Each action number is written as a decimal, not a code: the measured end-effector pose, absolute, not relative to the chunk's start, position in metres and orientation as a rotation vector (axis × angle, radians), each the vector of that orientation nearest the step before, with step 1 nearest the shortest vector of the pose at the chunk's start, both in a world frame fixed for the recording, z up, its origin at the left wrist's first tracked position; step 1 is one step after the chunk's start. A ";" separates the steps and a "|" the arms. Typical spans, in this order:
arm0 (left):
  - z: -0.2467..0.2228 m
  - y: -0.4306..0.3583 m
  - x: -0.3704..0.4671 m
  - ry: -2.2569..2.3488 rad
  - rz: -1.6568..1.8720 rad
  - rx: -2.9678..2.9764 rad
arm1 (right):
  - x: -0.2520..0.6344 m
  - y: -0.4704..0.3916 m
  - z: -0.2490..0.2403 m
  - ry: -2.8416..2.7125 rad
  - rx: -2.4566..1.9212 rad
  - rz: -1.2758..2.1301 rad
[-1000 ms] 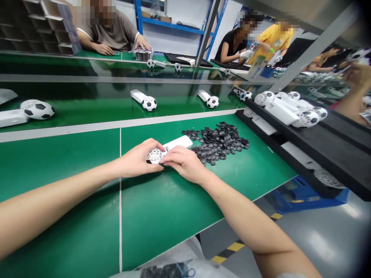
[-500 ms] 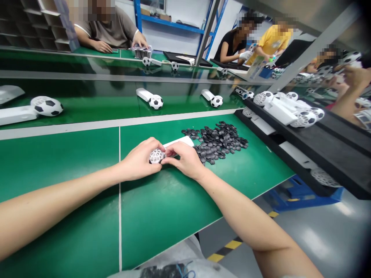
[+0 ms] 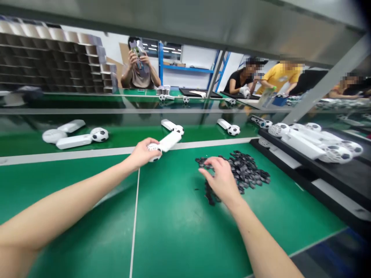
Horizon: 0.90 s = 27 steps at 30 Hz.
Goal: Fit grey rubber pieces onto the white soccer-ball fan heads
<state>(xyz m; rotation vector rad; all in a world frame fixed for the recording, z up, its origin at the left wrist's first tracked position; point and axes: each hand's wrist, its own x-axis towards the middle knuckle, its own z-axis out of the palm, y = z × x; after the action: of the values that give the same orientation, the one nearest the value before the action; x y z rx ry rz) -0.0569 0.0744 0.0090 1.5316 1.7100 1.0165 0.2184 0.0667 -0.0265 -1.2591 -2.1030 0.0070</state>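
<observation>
A white football-shaped piece with a flat white handle (image 3: 171, 141) is gripped at its ball end by my left hand (image 3: 145, 154), near the grey rail at the mat's far edge. The ball shows open white lattice and some black patches. My right hand (image 3: 220, 175) hovers over the left side of a pile of small black pieces (image 3: 246, 168), thumb and fingers apart, with nothing visible between them. Part of the pile is hidden behind that hand.
Beyond the rail (image 3: 116, 151), several ball-and-handle pieces lie on the green belt (image 3: 130, 133). Black trays (image 3: 315, 166) holding similar pieces stand at the right. People sit across the line, and a metal beam (image 3: 185, 23) crosses overhead.
My left hand has carried the football piece away towards the rail. My right hand has let go of it, moved right to the black pieces and opened. The camera view has tilted up.
</observation>
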 end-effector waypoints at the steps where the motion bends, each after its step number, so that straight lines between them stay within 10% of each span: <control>1: 0.009 0.090 -0.067 1.788 1.092 1.512 | 0.227 0.071 -0.029 -2.126 -1.358 -0.024; 18: -0.006 0.141 -0.196 2.475 1.281 1.598 | 0.252 0.076 -0.043 -2.336 -1.853 0.099; 27: 0.018 0.097 -0.326 2.732 0.578 1.268 | 0.248 0.072 -0.032 -2.247 -1.981 0.255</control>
<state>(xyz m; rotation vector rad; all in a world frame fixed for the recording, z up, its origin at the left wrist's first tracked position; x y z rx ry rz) -0.3257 0.0971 0.0182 1.2677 2.7325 0.5784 0.2481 0.0719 -0.0316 -1.9814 -2.2469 0.2554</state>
